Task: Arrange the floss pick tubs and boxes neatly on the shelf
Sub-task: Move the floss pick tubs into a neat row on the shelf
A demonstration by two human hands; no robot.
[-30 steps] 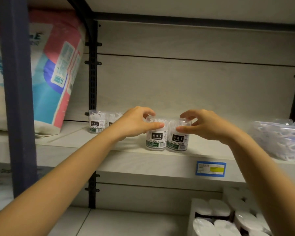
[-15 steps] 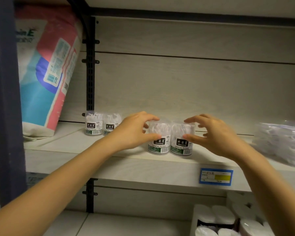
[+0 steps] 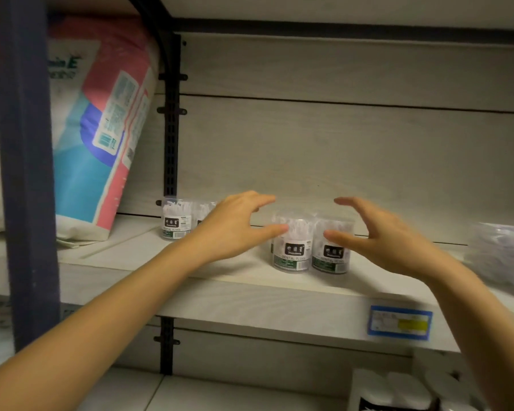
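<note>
Two clear floss pick tubs with dark labels, one on the left (image 3: 293, 247) and one on the right (image 3: 333, 250), stand side by side near the front of the pale shelf (image 3: 250, 298). My left hand (image 3: 235, 226) hovers just left of them with fingers spread, its thumb tip at the left tub's upper side. My right hand (image 3: 380, 235) hovers at their right, fingers spread, thumb tip in front of the right tub. Neither hand grips anything. Two more tubs (image 3: 175, 222) stand at the shelf's back left, one partly hidden behind my left hand.
A large pink and blue soft pack (image 3: 101, 129) leans at the far left behind a dark upright post (image 3: 27, 173). Clear plastic boxes (image 3: 499, 253) lie at the right end of the shelf. A blue price tag (image 3: 399, 321) sits on the shelf edge. White-lidded tubs (image 3: 398, 390) fill the shelf below.
Both hands have let go of the two front tubs and opened, fingers spreading away from them. The tubs stay side by side on the shelf.
</note>
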